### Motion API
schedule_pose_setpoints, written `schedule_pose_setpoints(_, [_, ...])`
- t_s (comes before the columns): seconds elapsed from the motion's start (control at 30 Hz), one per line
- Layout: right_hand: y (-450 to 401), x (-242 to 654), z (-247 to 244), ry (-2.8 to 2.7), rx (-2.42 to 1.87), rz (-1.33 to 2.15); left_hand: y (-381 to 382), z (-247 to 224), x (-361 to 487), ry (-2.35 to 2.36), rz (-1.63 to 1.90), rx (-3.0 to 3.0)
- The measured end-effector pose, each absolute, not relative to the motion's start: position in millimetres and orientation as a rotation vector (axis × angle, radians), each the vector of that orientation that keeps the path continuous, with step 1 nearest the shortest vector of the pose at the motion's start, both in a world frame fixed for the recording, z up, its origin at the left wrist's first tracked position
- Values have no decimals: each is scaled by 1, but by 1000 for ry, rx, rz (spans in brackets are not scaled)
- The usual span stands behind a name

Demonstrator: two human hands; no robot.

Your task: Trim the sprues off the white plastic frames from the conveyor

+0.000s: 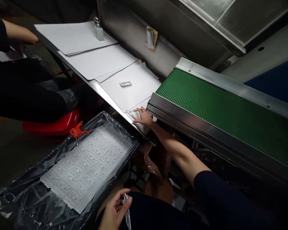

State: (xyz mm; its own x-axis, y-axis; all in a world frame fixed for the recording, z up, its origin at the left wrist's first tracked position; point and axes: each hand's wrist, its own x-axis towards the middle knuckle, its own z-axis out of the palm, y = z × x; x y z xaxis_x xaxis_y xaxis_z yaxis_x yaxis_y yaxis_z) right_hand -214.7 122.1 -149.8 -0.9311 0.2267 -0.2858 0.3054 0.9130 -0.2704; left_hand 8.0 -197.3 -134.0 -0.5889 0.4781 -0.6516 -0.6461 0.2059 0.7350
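My left hand point(116, 209), low in the view, is closed on several thin white metal parts point(127, 212) pinched by the thumb and fingers. My right hand point(144, 117) reaches to the lower end of the paper-covered table, its fingers around the handles of small pliers point(130, 112) lying near the table edge. A small silvery-white part point(125, 84) lies on the white paper point(110, 83) above that hand. Left of my hands, a tray lined with clear plastic point(21, 191) holds a sheet of many flat patterned parts point(86, 163).
A green ribbed conveyor point(206, 105) with a metal side rail extends right. An orange air gun point(77, 131) hangs on the tray's rim. A bottle point(99, 32) stands on the table's far end. Another person's arm point(20, 32) is at upper left, near a red stool point(52, 124).
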Motion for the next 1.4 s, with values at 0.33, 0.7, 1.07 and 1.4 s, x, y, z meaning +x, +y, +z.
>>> schedule_pose_setpoints(0.33, [108, -204, -154, 2777, 357, -788, -200, -105, -18, 1366, 1714, -220])
schedule_pose_setpoints(0.7, [36, 31, -138, 1781, 910, -2079, -178, -106, -21, 598, 1990, -683])
schedule_pose_setpoints(1.07, [19, 128, -91, 1874, 888, -2220, -136, -91, 19, 482, 1947, -653])
schedule_pose_setpoints(1.4, [-4, 166, -67, 2074, 905, -2300, -117, -78, 58, 500, 1886, -600])
